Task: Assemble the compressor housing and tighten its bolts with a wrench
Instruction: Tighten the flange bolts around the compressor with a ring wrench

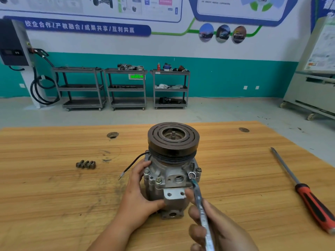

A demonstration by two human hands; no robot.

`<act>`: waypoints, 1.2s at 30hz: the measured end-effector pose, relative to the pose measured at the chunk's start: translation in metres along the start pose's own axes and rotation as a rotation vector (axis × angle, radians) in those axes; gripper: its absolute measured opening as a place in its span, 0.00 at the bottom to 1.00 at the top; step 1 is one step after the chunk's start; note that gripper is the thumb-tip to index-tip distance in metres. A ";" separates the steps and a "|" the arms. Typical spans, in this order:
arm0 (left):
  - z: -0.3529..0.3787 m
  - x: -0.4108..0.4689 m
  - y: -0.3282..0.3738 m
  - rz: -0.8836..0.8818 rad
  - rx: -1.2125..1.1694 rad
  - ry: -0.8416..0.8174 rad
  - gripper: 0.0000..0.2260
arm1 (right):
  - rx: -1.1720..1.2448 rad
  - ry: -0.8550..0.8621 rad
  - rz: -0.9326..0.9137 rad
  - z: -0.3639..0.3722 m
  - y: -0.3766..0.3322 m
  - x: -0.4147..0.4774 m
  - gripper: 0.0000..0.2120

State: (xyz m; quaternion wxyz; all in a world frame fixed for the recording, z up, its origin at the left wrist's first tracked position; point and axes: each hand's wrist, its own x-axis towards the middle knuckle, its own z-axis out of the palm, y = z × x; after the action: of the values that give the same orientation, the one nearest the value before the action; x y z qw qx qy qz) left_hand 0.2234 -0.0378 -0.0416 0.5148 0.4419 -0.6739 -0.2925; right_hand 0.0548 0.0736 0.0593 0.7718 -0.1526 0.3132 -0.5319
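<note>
Left hand (139,192) fingers curled round compressor (170,171), right hand (213,225) fingers clamped on wrench (199,200), ring end on bolt (191,175) at compressor's right, spare bolts (85,164) well left of it

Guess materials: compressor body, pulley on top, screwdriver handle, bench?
Compressor body: likely cast aluminium, matte pale grey with a rough cast surface.
Pulley: probably steel, dull dark brown, concentric slots in its face.
Screwdriver handle: plastic or rubber, red with black inlay, smooth.
Bench: wood or wood-look laminate, with visible grain lines and scuffs.
</note>
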 end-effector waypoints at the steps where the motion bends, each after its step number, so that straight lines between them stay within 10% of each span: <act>1: 0.000 0.000 0.001 0.001 -0.001 0.001 0.46 | -0.065 0.010 -0.013 -0.001 -0.004 -0.002 0.15; 10: 0.002 -0.003 0.014 -0.023 0.004 -0.006 0.43 | -0.527 -0.136 -0.108 -0.001 -0.037 -0.008 0.10; 21: 0.005 -0.002 0.012 -0.145 0.085 -0.103 0.58 | -2.235 -0.006 -0.495 -0.021 -0.116 0.032 0.23; 36: 0.008 0.000 0.003 -0.101 0.008 -0.034 0.54 | -2.552 -0.471 0.080 0.043 -0.163 0.077 0.16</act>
State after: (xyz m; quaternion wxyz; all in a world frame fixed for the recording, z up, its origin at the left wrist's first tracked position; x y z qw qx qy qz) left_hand 0.2150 -0.0368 -0.0412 0.4861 0.4725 -0.6605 -0.3227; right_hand -0.0172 -0.0646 0.1603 0.1337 -0.8554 0.4574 0.2028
